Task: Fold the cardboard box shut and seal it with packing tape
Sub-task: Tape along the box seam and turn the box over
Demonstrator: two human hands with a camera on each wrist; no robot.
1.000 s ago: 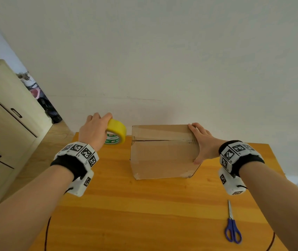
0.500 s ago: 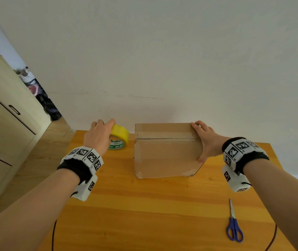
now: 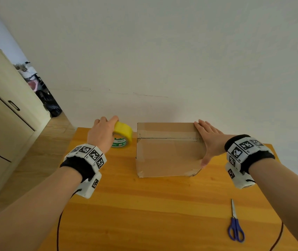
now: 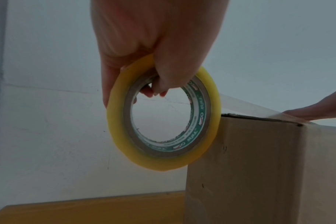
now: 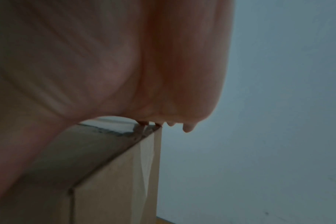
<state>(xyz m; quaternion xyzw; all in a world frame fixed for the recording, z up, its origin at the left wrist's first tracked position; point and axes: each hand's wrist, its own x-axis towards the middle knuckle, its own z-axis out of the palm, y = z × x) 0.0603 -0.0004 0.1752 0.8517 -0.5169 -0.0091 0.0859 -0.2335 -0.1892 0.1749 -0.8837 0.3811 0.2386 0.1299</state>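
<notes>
A closed cardboard box (image 3: 168,156) stands on the wooden table (image 3: 144,205) near the wall. Clear tape runs along its top seam. My left hand (image 3: 102,133) grips a yellow tape roll (image 3: 123,134) just left of the box, fingers hooked through the core. In the left wrist view the roll (image 4: 163,121) hangs beside the box's left wall (image 4: 259,166), and a clear strip (image 4: 249,106) stretches from it across the top. My right hand (image 3: 208,140) lies flat with straight fingers on the box's right top edge, thumb down the front. The right wrist view shows the fingertips (image 5: 188,128) at the box's far corner (image 5: 125,166).
Blue-handled scissors (image 3: 235,225) lie on the table at the front right. A cream cabinet (image 3: 3,124) stands to the left, beyond the table edge. A white wall rises just behind the box. Thin black cables trail from both wrists.
My left hand has lowered the tape roll beside the box's left edge. The right hand stays pressed on the box's right side.
</notes>
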